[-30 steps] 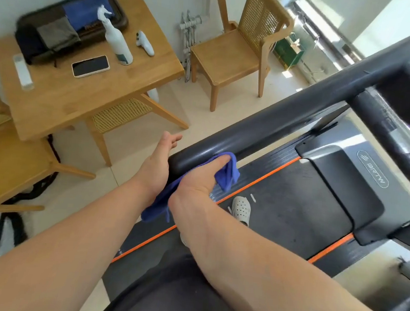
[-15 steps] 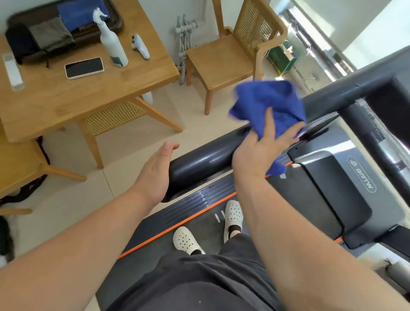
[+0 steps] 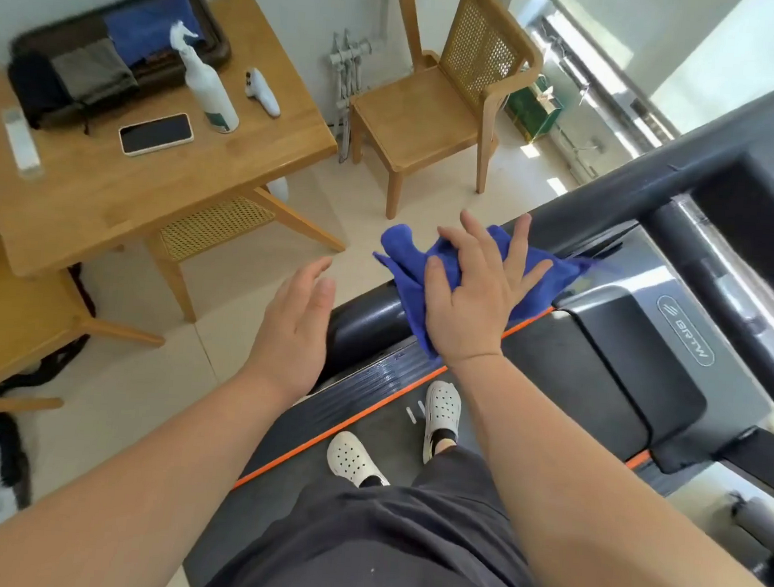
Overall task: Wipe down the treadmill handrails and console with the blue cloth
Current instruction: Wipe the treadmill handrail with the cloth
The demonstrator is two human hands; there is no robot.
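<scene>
Cloth (image 3: 406, 257), blue and bunched, was pressed onto the handrail (image 3: 364, 324) near its end by the right hand (image 3: 473, 295), fingers spread flat, apparently so that a broad patch was covered. The left hand (image 3: 296, 328) was held open just beside the end of the handrail, gripping nothing.

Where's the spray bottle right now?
In the head view, upper left: the spray bottle stands on the wooden table, between the phone and a white handheld controller.
</scene>
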